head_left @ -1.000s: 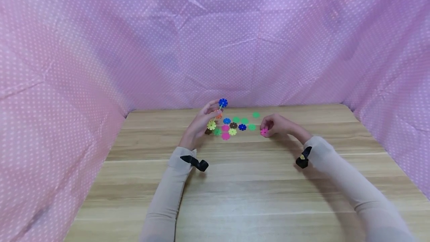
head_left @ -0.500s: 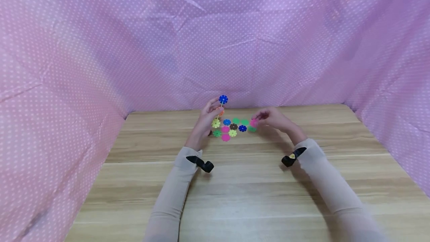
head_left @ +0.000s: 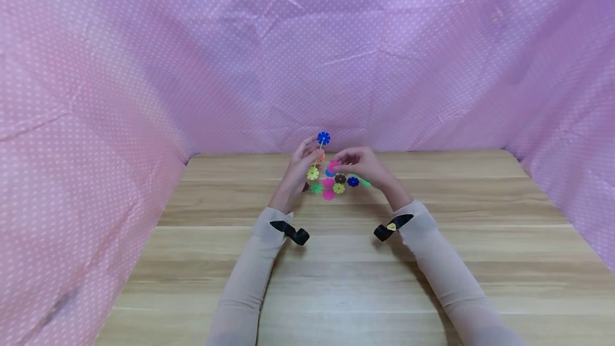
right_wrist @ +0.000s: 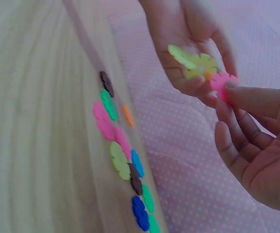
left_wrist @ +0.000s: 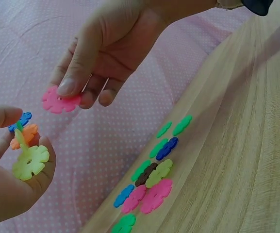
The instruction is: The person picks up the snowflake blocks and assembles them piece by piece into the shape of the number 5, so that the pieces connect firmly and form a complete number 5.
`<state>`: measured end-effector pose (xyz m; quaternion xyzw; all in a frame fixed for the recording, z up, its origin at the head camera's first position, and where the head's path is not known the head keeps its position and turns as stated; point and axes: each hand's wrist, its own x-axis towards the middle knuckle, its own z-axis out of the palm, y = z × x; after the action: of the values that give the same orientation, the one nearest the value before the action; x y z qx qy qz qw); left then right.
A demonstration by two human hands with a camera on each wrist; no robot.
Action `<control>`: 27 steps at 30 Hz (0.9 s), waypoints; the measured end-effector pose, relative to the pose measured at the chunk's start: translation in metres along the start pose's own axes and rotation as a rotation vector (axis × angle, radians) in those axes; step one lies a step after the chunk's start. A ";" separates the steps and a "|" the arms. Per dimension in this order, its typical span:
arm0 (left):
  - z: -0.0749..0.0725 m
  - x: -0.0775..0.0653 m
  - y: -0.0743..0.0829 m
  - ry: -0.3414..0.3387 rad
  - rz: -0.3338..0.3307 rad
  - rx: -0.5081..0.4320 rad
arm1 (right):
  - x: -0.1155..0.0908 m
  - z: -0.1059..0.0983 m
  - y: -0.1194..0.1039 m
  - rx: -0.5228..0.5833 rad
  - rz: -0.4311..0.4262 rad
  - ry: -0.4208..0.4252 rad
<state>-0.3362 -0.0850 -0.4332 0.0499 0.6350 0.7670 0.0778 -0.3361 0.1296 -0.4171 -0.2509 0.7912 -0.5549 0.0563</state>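
Note:
My left hand (head_left: 293, 178) grips a joined piece of flower-shaped snowflake discs above the table. In it I see a blue disc (head_left: 323, 138) at the top, an orange disc (left_wrist: 28, 136) and a yellow disc (left_wrist: 31, 162) lower down. A second yellow disc (right_wrist: 181, 56) stands edge-on between them, and a bit of green shows near the blue one. Between thumb and fingers, my right hand (head_left: 367, 168) pinches a pink snowflake disc (left_wrist: 59, 101). In the left wrist view this pink disc is close to the joined piece, with a gap between them.
Loose snowflake discs lie on the wooden table (head_left: 336, 271) below the hands: a dark blue disc (head_left: 353, 181), a brown disc (right_wrist: 135, 178), a light blue disc (left_wrist: 123, 195), and several green and pink ones. A pink dotted cloth (head_left: 307, 68) hangs behind the table.
My right hand has lifted the pink disc and carried it left, over the loose discs towards my left hand. The left hand has risen slightly, still holding the joined discs.

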 end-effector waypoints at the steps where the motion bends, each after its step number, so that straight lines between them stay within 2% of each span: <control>1: 0.000 0.000 0.000 0.003 0.003 0.001 | 0.000 0.002 0.000 -0.003 -0.006 0.005; 12: 0.002 -0.001 -0.001 0.016 0.015 -0.004 | -0.001 0.020 0.005 0.003 -0.026 0.016; 16: 0.004 -0.002 0.000 0.019 0.021 -0.020 | 0.000 0.027 0.006 -0.010 -0.037 0.051; 27: 0.008 -0.003 -0.001 0.082 0.030 -0.046 | -0.001 0.034 0.004 -0.028 -0.047 0.090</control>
<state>-0.3319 -0.0775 -0.4322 0.0262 0.6189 0.7840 0.0414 -0.3237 0.1021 -0.4341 -0.2453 0.7944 -0.5556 0.0040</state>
